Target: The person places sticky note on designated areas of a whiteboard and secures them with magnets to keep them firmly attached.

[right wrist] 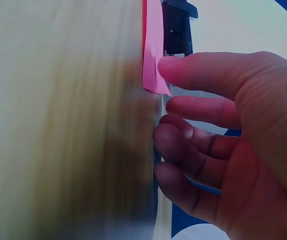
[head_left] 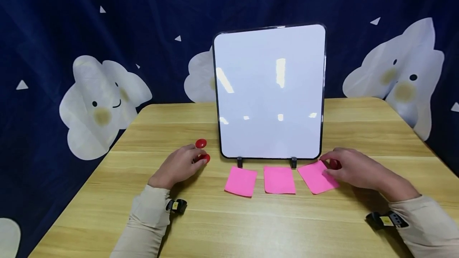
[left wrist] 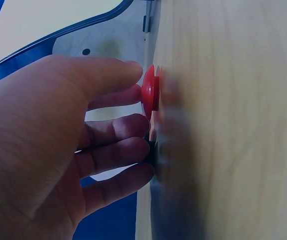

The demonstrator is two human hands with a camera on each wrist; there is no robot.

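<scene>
Thumb and index finger of my left hand [head_left: 181,164] pinch a red domed magnet [head_left: 205,157] low at the table. In the left wrist view this magnet [left wrist: 149,92] is seen edge-on at the fingertips. A second red magnet [head_left: 201,143] lies just beyond that hand. My right hand [head_left: 353,168] holds the rightmost pink sticky note [head_left: 317,177] at its right side, thumb over the edge and index finger by the far corner. The right wrist view shows that note [right wrist: 154,60] with its corner bent up beside the thumb. A dark red patch shows between the right fingers.
A whiteboard [head_left: 270,90] with a black frame stands upright on small black feet [head_left: 294,163] behind the notes. Two more pink notes, one left [head_left: 241,181] and one in the middle [head_left: 279,180], lie on the wooden table [head_left: 251,226]. A dark blue curtain [head_left: 161,3] hangs behind.
</scene>
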